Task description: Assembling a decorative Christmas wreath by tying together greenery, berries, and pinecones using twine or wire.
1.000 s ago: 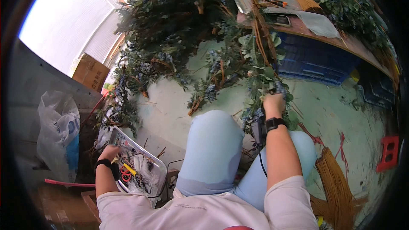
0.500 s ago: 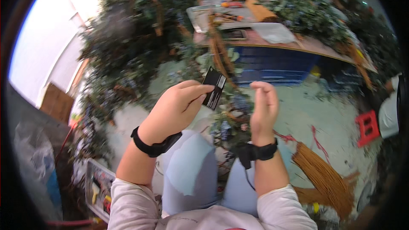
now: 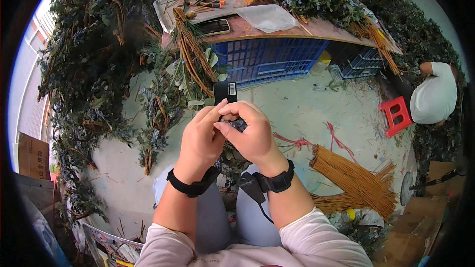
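Note:
A small black card tag (image 3: pixel 225 90) with a white barcode label stands up beyond my fingertips, in front of the worktable. My left hand (image 3: pixel 202 136) is closed in a pinch at the tag's lower end. Curled in from the other side, my right hand (image 3: pixel 250 131) meets the left fingertips. Its fingers are closed, and what they grip is hidden behind the knuckles. Below the hands, a leafy sprig with blue berries (image 3: pixel 239 125) shows partly between them and my knees. Each wrist wears a black strap.
On the worktable (image 3: pixel 247 30) lie a tray (image 3: pixel 160 7) of tools, a phone (image 3: pixel 214 27) and a plastic bag (image 3: pixel 268 18). Blue crates (image 3: pixel 267 59) stand underneath. Bundled brown stems (image 3: pixel 351 178) lie on the floor at right, near a red stool (image 3: pixel 396 116) and another person (image 3: pixel 434 94).
My right hand has come left to meet my left hand at the tag. The tag has turned more upright. My view has shifted, moving the table left and up in the picture.

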